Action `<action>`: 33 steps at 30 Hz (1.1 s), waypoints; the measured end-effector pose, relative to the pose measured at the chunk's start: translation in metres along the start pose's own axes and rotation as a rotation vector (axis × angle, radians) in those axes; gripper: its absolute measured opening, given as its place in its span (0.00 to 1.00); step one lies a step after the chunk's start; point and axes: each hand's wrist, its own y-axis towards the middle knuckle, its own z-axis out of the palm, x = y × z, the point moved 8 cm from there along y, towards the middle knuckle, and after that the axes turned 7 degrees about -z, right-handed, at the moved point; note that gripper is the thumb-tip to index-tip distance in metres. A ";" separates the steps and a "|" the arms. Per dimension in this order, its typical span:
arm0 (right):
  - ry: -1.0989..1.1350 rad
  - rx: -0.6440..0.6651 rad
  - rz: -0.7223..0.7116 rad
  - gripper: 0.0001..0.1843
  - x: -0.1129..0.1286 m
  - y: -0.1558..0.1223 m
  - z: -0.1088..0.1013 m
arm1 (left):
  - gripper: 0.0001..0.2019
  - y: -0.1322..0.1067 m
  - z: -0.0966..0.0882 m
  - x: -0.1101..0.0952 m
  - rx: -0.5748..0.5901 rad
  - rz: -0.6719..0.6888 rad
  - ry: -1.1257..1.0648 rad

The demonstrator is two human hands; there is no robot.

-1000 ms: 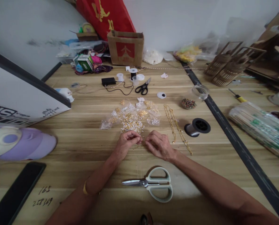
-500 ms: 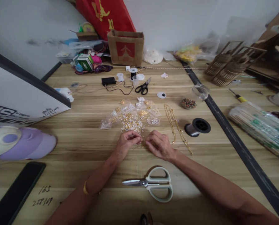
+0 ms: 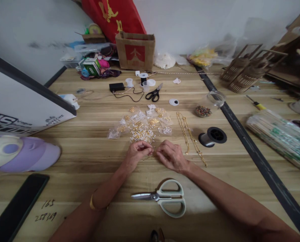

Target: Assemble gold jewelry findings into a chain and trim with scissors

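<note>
Thumb and forefinger of my left hand (image 3: 138, 154) are pinched together just in front of a pile of gold and clear beads (image 3: 142, 133). What sits in that pinch is too small to make out. My right hand (image 3: 172, 155) is close by on the right, its fingers curled in and closed, their hold hidden. A thin beaded strand (image 3: 148, 157) lies on the wood just below and between the fingertips. Beyond my right hand, gold chains (image 3: 190, 137) lie stretched out. Scissors with pale handles (image 3: 160, 196) rest on the table nearer to me.
Small bags of findings (image 3: 153, 121) surround the pile. At right are a wire spool (image 3: 213, 136), a jar of coloured beads (image 3: 208, 106) and wrapped sticks (image 3: 278, 136). Black scissors (image 3: 153, 94) lie farther back. A phone (image 3: 19, 206) and a white box (image 3: 26, 101) are at left.
</note>
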 end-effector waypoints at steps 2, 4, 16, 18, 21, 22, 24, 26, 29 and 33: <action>0.003 0.005 0.004 0.02 0.000 0.000 0.000 | 0.07 0.000 0.000 0.000 0.002 -0.003 0.007; 0.004 0.006 0.005 0.02 0.000 0.001 0.000 | 0.07 0.000 0.000 0.001 0.003 -0.005 0.015; 0.005 0.018 0.033 0.03 -0.001 0.003 0.000 | 0.07 -0.001 0.003 -0.001 0.006 -0.017 0.041; 0.010 0.022 0.037 0.02 -0.002 0.002 0.001 | 0.07 -0.001 0.002 0.000 0.007 -0.025 0.028; 0.010 0.021 0.043 0.02 -0.003 0.001 0.001 | 0.08 0.000 0.000 0.004 0.013 -0.037 -0.010; 0.009 0.018 0.045 0.02 -0.003 0.000 0.002 | 0.09 0.001 -0.001 0.006 0.019 -0.041 -0.033; 0.006 0.008 0.047 0.02 -0.004 0.000 0.002 | 0.10 0.003 -0.002 0.009 0.037 -0.055 -0.095; 0.004 -0.001 0.048 0.02 -0.004 -0.001 0.001 | 0.10 0.004 -0.003 0.013 0.051 -0.082 -0.165; 0.000 -0.006 0.044 0.02 -0.004 -0.001 0.001 | 0.11 0.006 -0.004 0.016 0.063 -0.113 -0.249; 0.007 -0.005 0.035 0.02 -0.002 0.000 0.000 | 0.10 0.006 -0.003 0.015 0.077 -0.116 -0.285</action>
